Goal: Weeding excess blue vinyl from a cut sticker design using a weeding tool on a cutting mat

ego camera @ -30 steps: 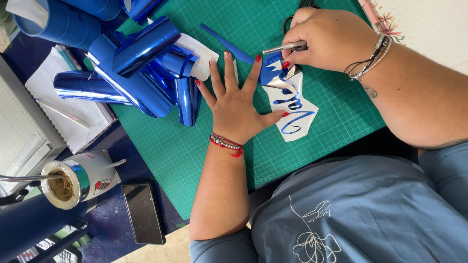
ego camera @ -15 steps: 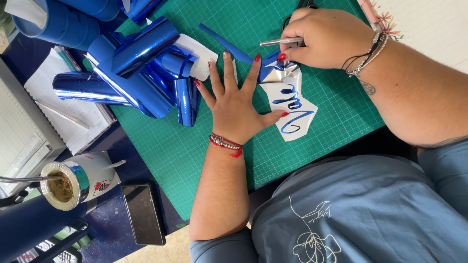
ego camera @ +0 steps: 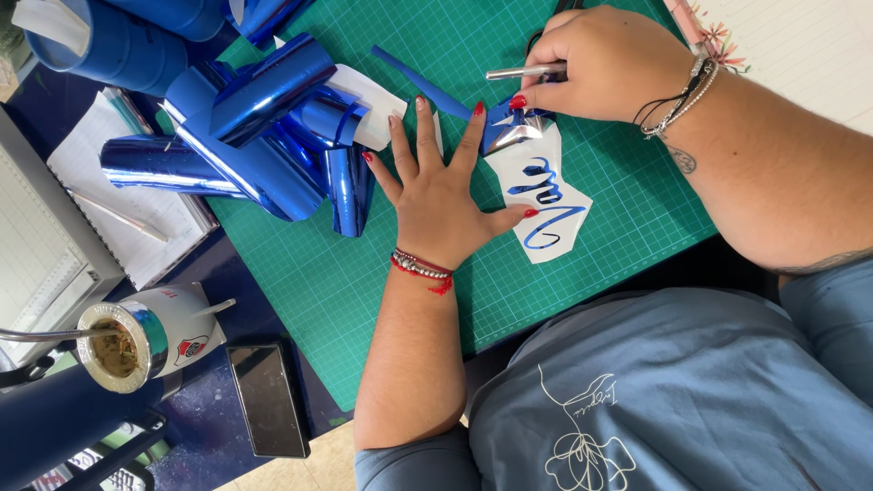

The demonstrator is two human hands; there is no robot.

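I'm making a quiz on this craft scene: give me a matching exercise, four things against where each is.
Things:
1. left hand
2. right hand
3. phone
4. cup

Places:
A. flat beside the green mat's near edge
B. left of the phone
C. gripping a metal tool
D. spread flat beside the white sheet

Pairs: 1-D, 2-C, 3-A, 4-B

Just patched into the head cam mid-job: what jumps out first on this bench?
The green cutting mat fills the middle. On it the left hand lies flat, fingers spread, beside a white backing sheet with blue script. The right hand holds a silver tool at that sheet's top edge. Curled shiny blue foil scraps pile up at the mat's upper left.
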